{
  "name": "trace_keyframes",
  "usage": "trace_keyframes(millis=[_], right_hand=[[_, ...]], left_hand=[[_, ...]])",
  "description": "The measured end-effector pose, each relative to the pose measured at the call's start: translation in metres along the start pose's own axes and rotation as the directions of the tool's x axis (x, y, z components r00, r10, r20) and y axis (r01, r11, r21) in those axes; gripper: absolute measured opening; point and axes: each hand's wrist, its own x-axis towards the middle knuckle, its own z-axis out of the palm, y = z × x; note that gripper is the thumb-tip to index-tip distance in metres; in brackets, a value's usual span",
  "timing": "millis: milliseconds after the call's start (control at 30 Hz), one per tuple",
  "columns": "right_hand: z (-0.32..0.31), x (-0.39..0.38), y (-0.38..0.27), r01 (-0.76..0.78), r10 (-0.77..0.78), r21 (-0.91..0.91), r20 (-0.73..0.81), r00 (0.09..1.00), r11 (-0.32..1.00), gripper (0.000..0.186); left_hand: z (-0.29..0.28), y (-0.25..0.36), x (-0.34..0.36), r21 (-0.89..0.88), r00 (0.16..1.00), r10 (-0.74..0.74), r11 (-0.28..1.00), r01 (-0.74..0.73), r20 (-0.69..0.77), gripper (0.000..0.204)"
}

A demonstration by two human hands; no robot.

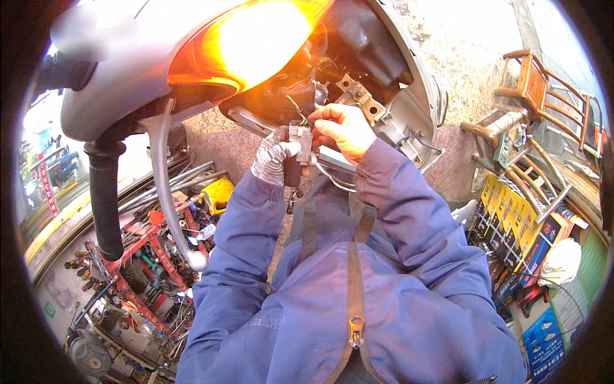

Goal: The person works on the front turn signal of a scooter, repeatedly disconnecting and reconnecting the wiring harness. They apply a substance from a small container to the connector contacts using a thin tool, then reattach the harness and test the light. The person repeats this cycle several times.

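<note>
My left hand [274,156], in a striped grey glove, is closed around a small grey rectangular component [300,139] with a dark lower part. My bare right hand [337,130] has its fingertips pinched at the top of that component, by thin green and black wires [300,112]; exactly what they grip is hard to make out. Just above is the opened front of a scooter, with a lit orange lamp [246,41], a metal bracket [358,102] and a loose inner panel [403,150].
A black handlebar grip [102,198] and silver brake lever [167,192] hang at the left. Below them stands a red rack [153,288] crowded with tools, near a yellow case [217,192]. Wooden chairs [531,83] and stacked yellow boxes [502,217] line the right.
</note>
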Motion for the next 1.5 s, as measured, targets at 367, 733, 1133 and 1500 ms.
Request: trace_keyframes(millis=[367,733,1133,1500], right_hand=[[0.005,-0.002,-0.005,0.023,-0.018,-0.118,0.044,0.999,0.993,0.02],[0.005,0.001,-0.009,0.014,-0.01,-0.083,0.052,0.999,0.996,0.021],[-0.007,-0.011,0.004,0.031,-0.042,-0.095,-0.12,0.992,0.995,0.016],[-0.005,-0.03,0.004,0.041,-0.061,-0.241,-0.076,0.995,0.97,0.015]], left_hand=[[0.008,-0.006,0.017,0.065,0.982,-0.015,0.997,0.028,-0.191,0.054],[0.011,-0.014,0.023,0.065,0.966,0.132,0.991,-0.12,-0.221,0.042],[0.009,-0.011,0.022,0.03,0.975,0.04,0.999,-0.034,-0.217,0.055],[0.012,-0.006,0.016,0.047,0.975,-0.062,0.996,0.073,-0.214,0.074]])
